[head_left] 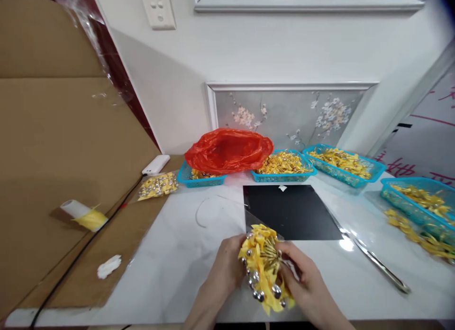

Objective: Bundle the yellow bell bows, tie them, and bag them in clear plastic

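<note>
Low over the front of the white table is a round bunch of yellow artificial flowers (263,254) with shiny silver beads, its wire stems gathered toward me. My left hand (228,261) grips the bunch from the left, with its fingertips hidden behind the petals. At the right side, my right hand (302,278) is closed on the gathered stems with bent fingers. A thin pale wire (199,214) lies curved on the table beyond my left hand. Just past the bunch lies a flat black board (295,214) with a small white scrap on it.
Blue baskets (284,177) of yellow pieces line the back and right. A red plastic bag (227,152) covers part of one. Metal tweezers (380,263) lie right. Cardboard (46,145) stands left, near a bagged bundle (158,184), a white tape roll (83,215) and a black cable (85,247).
</note>
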